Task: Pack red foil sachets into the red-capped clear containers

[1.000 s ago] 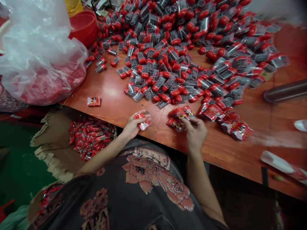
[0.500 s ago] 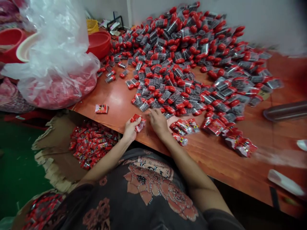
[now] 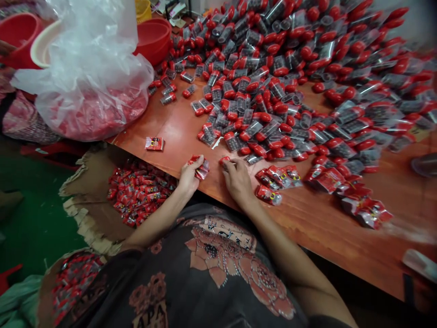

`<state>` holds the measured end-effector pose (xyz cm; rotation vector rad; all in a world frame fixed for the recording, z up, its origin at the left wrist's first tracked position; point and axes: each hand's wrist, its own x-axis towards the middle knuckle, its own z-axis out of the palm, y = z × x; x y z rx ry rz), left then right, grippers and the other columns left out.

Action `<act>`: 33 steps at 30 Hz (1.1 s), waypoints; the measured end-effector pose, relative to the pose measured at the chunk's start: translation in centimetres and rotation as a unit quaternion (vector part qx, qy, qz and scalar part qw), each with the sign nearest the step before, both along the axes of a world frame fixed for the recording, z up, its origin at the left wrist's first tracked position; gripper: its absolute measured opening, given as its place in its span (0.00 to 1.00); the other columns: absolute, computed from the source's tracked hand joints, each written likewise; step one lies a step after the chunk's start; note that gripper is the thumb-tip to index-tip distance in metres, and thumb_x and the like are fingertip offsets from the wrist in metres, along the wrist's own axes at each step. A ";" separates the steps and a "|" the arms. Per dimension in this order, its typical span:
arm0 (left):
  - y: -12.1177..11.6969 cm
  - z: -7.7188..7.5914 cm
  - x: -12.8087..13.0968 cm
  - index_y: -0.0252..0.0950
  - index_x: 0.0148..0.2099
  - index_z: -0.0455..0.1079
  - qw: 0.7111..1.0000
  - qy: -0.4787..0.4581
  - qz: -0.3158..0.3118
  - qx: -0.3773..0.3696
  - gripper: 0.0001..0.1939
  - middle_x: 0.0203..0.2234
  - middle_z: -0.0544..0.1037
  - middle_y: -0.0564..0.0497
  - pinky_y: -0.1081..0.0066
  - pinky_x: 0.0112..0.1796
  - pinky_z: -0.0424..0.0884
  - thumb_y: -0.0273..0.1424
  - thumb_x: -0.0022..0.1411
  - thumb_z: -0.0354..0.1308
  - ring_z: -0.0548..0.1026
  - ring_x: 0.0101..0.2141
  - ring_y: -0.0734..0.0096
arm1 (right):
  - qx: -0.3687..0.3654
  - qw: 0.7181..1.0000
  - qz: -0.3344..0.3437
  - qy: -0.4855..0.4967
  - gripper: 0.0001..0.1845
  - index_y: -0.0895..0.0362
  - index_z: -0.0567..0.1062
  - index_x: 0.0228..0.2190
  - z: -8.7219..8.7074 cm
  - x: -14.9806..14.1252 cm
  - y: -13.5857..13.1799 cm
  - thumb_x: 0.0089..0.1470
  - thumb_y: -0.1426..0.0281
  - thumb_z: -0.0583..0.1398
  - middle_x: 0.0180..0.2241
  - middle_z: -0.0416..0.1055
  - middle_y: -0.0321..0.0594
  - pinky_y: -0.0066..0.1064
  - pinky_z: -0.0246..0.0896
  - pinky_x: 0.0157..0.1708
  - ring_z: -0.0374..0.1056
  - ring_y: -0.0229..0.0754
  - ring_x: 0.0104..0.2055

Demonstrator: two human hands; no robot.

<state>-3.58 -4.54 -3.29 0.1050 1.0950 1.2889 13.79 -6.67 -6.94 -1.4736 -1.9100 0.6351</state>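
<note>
My left hand [image 3: 188,178] is closed on a red printed plastic packet [image 3: 202,170] at the table's near edge. A short gap to the right, my right hand [image 3: 239,182] pinches a small red-capped tube [image 3: 224,160]; only its red end shows past the fingertips. A large heap of clear tubes with red caps [image 3: 246,91] and dark contents spreads just beyond both hands. Beside my right wrist lie several filled red packets [image 3: 278,176]. One more red packet [image 3: 154,143] rests alone left of my left hand.
Below the table edge, a torn cardboard box [image 3: 85,205] holds a pile of red packets [image 3: 139,193]. A clear plastic bag [image 3: 92,109] of red wrappers and a red bowl [image 3: 153,41] stand at left. More red packets [image 3: 365,205] lie at right, near a white scoop [image 3: 419,264].
My right hand has drawn back from the heap's edge and now has a red-capped tube in its fingers. My left hand still holds the packet. The view has shifted slightly.
</note>
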 end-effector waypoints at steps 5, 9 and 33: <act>0.2 -0.2 1.2 0.34 0.28 0.70 0.999 -0.040 -0.013 -0.033 0.10 0.22 0.75 0.55 0.72 0.35 0.72 0.23 0.51 0.70 0.74 0.24 0.79 | -0.049 0.981 -0.062 0.180 0.25 0.46 0.69 0.58 2.4 1.1 -2.5 0.58 0.68 0.60 0.54 0.71 0.43 0.52 0.61 0.60 0.67 0.50 0.57; 0.1 0.0 2.5 0.34 0.28 0.71 0.998 -0.043 -0.022 -0.048 0.09 0.23 0.77 0.53 0.71 0.36 0.72 0.22 0.51 0.69 0.74 0.25 0.78 | 0.008 0.975 -0.057 0.213 0.24 0.40 0.70 0.56 4.5 0.3 -3.9 0.60 0.67 0.60 0.51 0.73 0.39 0.50 0.62 0.60 0.68 0.48 0.57; -2.1 2.7 5.0 0.36 0.30 0.75 0.991 0.077 -0.068 0.089 0.12 0.26 0.79 0.55 0.71 0.36 0.72 0.27 0.43 0.73 0.75 0.27 0.76 | -0.084 0.919 -0.115 0.369 0.23 0.47 0.73 0.53 3.6 -0.1 -4.5 0.54 0.65 0.64 0.48 0.76 0.41 0.44 0.69 0.54 0.73 0.45 0.49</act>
